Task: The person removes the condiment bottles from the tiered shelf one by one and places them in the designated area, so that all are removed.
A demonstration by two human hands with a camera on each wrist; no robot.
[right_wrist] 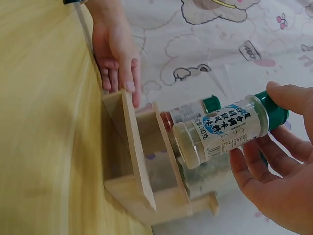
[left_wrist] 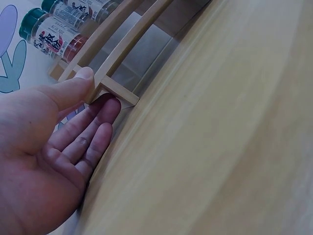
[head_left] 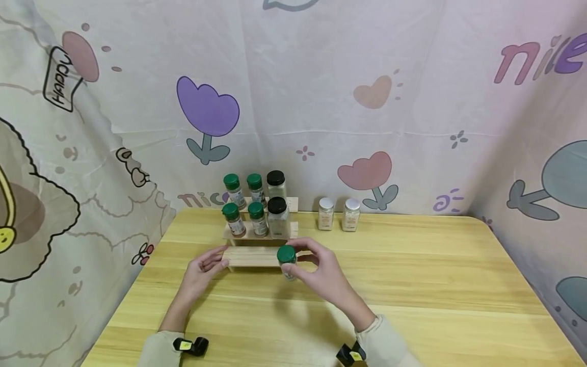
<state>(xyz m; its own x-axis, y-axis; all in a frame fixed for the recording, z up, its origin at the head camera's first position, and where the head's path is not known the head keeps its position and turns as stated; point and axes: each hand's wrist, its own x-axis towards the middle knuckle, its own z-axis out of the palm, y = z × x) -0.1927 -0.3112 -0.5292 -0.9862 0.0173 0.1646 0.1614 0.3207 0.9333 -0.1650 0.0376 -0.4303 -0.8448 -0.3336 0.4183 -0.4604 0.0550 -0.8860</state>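
The green-capped spice jar (head_left: pixel 287 261) is being pinched near its cap by the curled fingers of the right hand (head_left: pixel 321 275), its long axis upright, just off the right end of the wooden rack's (head_left: pixel 249 256) front tier. At the far end, the rack is being steadied by the left hand (head_left: pixel 204 267), fingers nearly straight.
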